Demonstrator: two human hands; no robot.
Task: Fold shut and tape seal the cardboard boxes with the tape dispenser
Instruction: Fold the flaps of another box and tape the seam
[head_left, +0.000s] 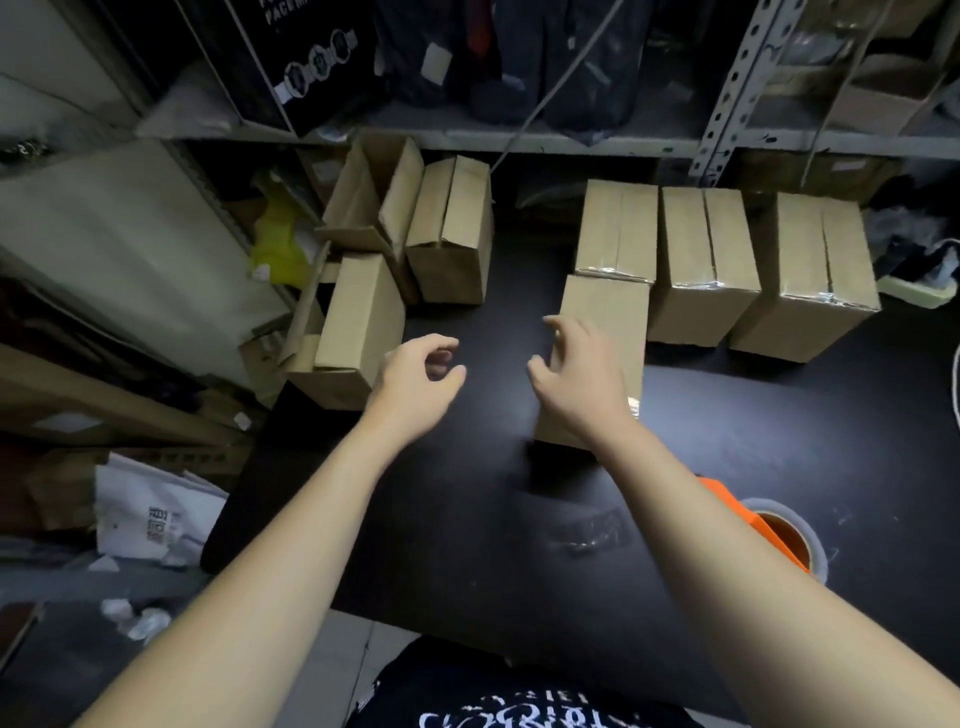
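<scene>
your black tabletop (467, 519) runs under a metal shelf rack (441, 136). taped boxes (706, 260) line the back right, open boxes (363, 218) crowd the left edge, open surface between. your left hand (415, 379) hovers loosely curled, holding nothing. your right hand (576, 374) lies bent-fingered on a closed cardboard box (608, 306); grip unclear. the orange tape dispenser (779, 530) sits by your right forearm, toward the right side.

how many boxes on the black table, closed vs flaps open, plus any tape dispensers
closed cardboard boxes: 5
cardboard boxes with open flaps: 2
tape dispenser: 1
total: 8
</scene>
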